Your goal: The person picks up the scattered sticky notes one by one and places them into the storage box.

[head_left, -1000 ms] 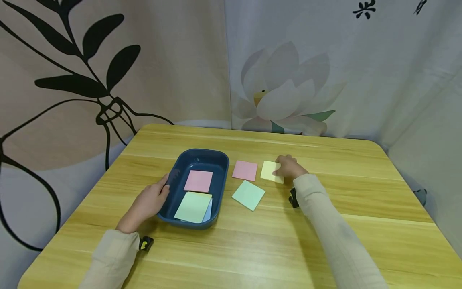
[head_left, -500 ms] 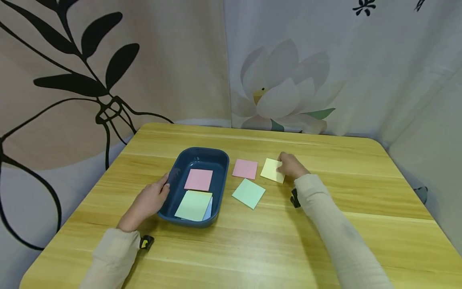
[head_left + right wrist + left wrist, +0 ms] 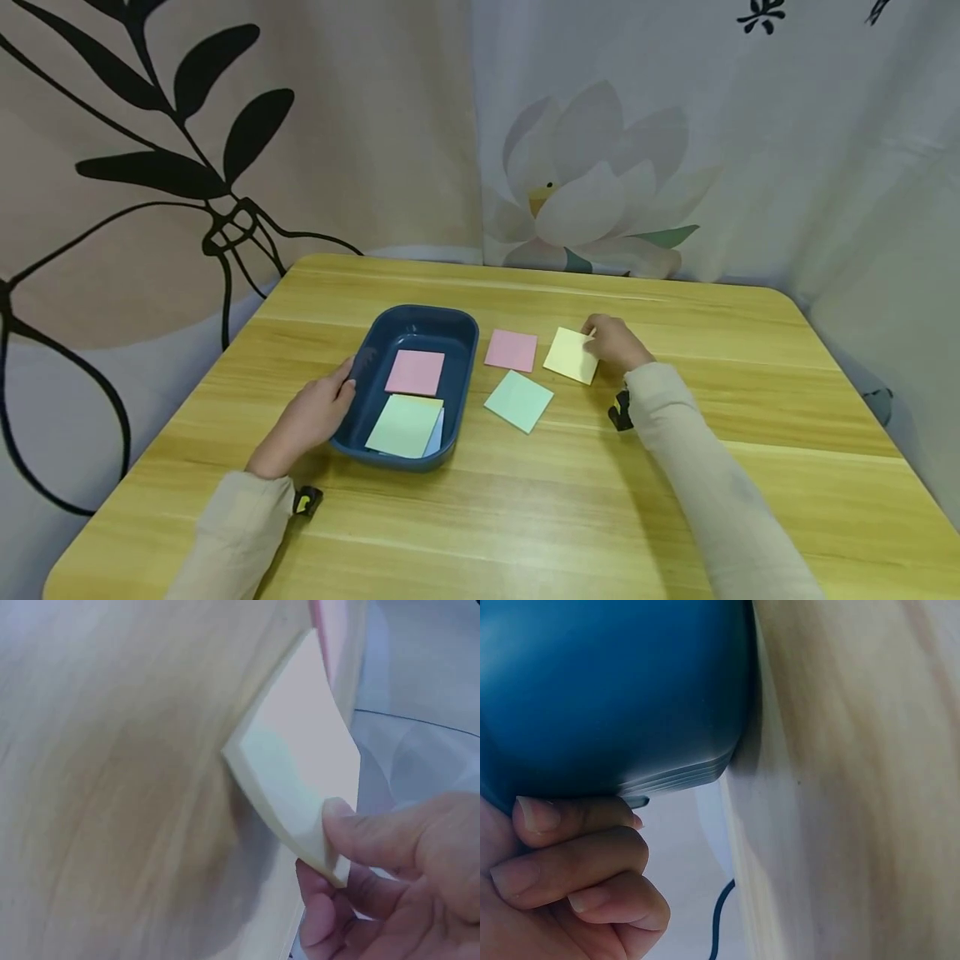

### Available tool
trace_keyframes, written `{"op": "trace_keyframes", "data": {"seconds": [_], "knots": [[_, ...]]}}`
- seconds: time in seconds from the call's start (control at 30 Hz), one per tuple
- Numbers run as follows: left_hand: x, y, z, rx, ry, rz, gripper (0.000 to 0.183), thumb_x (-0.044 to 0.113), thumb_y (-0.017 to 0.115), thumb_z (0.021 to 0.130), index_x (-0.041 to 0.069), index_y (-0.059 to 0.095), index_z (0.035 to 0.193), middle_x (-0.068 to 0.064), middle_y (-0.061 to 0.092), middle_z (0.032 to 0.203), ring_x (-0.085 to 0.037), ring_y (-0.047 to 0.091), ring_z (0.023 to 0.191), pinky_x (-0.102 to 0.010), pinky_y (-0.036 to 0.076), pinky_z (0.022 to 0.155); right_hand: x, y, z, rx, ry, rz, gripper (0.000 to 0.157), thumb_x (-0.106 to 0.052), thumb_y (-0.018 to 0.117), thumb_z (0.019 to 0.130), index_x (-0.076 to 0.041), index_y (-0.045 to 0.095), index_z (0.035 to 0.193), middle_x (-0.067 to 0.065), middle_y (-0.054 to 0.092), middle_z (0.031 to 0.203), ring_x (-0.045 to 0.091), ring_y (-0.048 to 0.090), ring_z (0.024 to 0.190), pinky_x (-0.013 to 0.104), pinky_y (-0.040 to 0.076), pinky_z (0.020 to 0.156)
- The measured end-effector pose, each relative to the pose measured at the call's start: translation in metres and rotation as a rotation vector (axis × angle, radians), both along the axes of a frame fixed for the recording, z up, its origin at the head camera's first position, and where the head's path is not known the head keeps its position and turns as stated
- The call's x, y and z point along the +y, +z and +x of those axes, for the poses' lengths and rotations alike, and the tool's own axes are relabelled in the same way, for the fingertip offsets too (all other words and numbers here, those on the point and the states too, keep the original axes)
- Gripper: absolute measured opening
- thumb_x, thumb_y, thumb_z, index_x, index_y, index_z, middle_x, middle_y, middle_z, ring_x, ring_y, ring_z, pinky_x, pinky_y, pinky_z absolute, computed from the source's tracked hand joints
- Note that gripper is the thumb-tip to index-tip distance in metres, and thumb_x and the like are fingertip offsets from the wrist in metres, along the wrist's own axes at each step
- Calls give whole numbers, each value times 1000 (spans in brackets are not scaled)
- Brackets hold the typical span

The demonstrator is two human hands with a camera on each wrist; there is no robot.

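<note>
My left hand [image 3: 311,412] holds the dark blue plastic bin [image 3: 465,358] by its left rim. In the left wrist view its fingers [image 3: 577,862] are curled against the bin's outer side. To the right, my right hand [image 3: 618,343] pinches a corner of a pale yellow sticky note pad [image 3: 568,357]. The right wrist view has the thumb on top of that yellow pad [image 3: 292,742] and fingers underneath, with the held corner tilted up and bent. A pink pad [image 3: 512,350] and a mint green pad [image 3: 519,402] lie between the bin and my right hand.
Inside the bin sit another pink pad [image 3: 415,372] and a green pad [image 3: 403,427] lying over a yellow and a blue one [image 3: 435,435]. The wooden table [image 3: 480,533] ends at a printed curtain [image 3: 600,133] behind.
My right hand has taken the yellow pad's right corner between thumb and fingers, turning the pad slightly and raising that corner. The left hand and bin stay in place.
</note>
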State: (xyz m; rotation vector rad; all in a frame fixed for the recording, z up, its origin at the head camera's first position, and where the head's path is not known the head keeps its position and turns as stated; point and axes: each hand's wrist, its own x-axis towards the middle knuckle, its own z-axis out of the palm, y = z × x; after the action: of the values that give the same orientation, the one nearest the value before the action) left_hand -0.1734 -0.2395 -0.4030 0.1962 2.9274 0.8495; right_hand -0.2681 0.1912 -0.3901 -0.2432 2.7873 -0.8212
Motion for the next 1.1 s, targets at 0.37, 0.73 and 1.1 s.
{"op": "trace_keyframes", "data": {"seconds": [0.37, 0.73, 1.1], "knots": [[0, -2, -3, 7, 6, 10, 53, 19, 35, 104, -3, 24, 151, -2, 37, 52, -16, 36, 42, -30, 34, 44, 0, 7, 0, -62, -10, -50, 31, -8, 47, 98, 10, 50, 124, 28, 54, 120, 33, 56, 98, 40, 47, 79], [2, -3, -3, 14, -4, 14, 53, 19, 35, 103, -4, 25, 150, -2, 37, 52, -16, 37, 43, -30, 34, 44, -13, 34, 1, 7, -14, -97, 30, -8, 48, 99, 9, 53, 123, 28, 57, 117, 37, 58, 103, 45, 49, 85], [-2, -3, -2, -5, 11, 7, 53, 19, 35, 104, -3, 24, 151, -3, 38, 53, -17, 38, 43, -30, 35, 45, -46, 57, 3, 48, 58, -108, 28, -9, 51, 98, 7, 55, 120, 25, 58, 117, 37, 58, 106, 46, 49, 88]]}}
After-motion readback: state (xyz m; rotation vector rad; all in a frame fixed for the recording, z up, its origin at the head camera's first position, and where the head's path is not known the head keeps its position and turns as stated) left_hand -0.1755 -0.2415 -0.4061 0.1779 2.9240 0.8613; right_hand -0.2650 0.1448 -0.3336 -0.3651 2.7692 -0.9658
